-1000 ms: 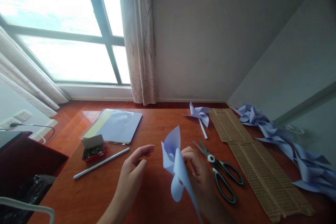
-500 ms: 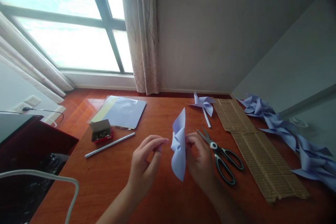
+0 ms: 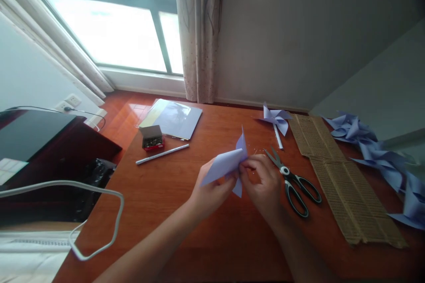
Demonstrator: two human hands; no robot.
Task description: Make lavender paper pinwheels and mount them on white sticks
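Wooden table (image 3: 206, 234) by window (image 3: 109, 31) | scissors (image 3: 294, 182) right | left hand (image 3: 212, 190), right hand (image 3: 262, 183): fingers pressed together, pinching paper pinwheel (image 3: 227, 163)

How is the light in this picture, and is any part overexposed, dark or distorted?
Head view: the window is blown out to near white, with no detail outside; daylight reflects as glare on the plastic sleeve and the table; the corners at right fall dark; the window frame and wall edges bend from the wide lens; the paper in both hands is slightly soft.
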